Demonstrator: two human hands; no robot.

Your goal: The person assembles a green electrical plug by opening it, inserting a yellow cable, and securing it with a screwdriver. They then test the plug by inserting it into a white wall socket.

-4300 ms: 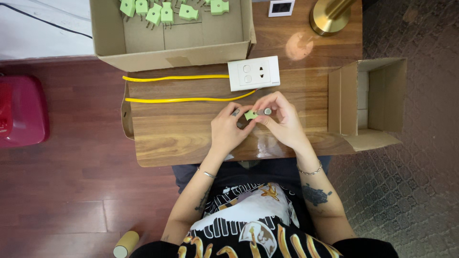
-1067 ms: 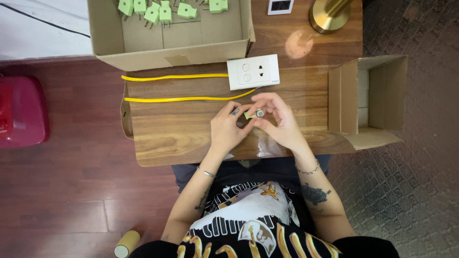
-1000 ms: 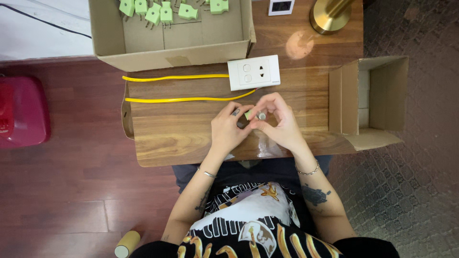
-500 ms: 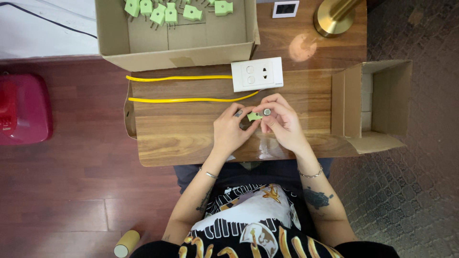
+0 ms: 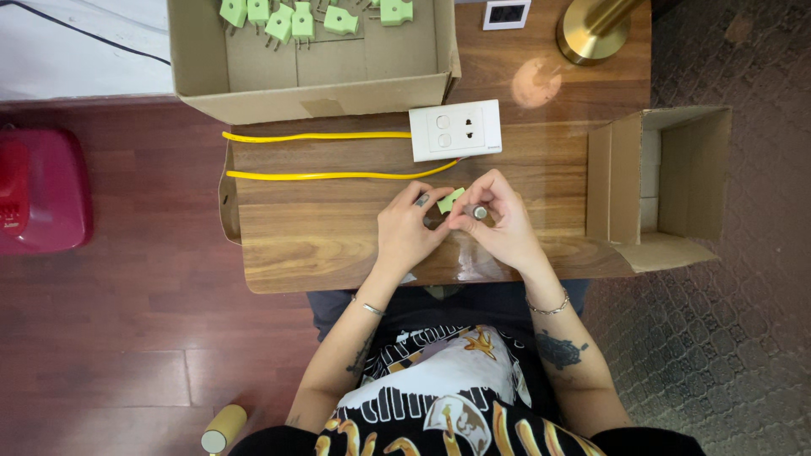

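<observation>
Over the middle of a wooden table (image 5: 321, 236), my left hand (image 5: 407, 230) pinches a small green plug (image 5: 449, 200) between its fingertips. My right hand (image 5: 498, 221) meets it from the right and grips a small grey tool (image 5: 479, 212) whose round end faces the camera, pressed against the plug. Just beyond the hands lies a white socket plate (image 5: 455, 130) with a yellow cable (image 5: 329, 175) running off to the left.
A cardboard box (image 5: 312, 84) at the table's far edge holds several green plugs (image 5: 279, 21). An open cardboard box (image 5: 667, 186) stands at the right end. A brass lamp base (image 5: 591, 34) and a small dark-faced plate (image 5: 507, 13) sit far right. A red object (image 5: 38, 190) lies on the floor, left.
The hands have stayed together over the table, turning the green plug slightly between the fingers. The view has shifted a little; nothing was put down or picked up.
</observation>
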